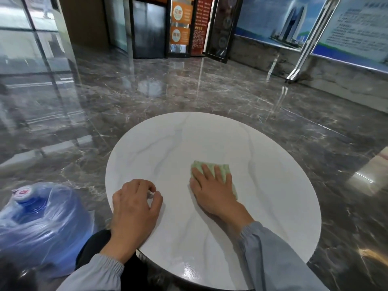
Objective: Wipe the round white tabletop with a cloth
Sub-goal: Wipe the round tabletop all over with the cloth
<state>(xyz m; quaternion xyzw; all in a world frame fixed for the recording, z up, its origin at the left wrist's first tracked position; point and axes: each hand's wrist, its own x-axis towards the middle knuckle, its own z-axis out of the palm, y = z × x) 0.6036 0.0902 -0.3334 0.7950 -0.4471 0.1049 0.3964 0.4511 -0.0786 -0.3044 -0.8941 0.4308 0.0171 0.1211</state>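
Observation:
The round white tabletop (262,156) with faint grey veins fills the lower middle of the head view. A small light green cloth (223,172) lies folded on it, a little right of centre. My right hand (212,190) presses flat on the cloth with straight fingers, covering most of it. My left hand (134,208) rests on the tabletop near its left edge, fingers loosely curled and holding nothing. Both arms wear grey sleeves.
A large blue water jug (37,223) wrapped in clear plastic stands on the floor at the table's left. Glossy dark marble floor (189,91) surrounds the table. Doors and posters line the far wall, and a metal stand leg (294,75) reaches the floor at the right.

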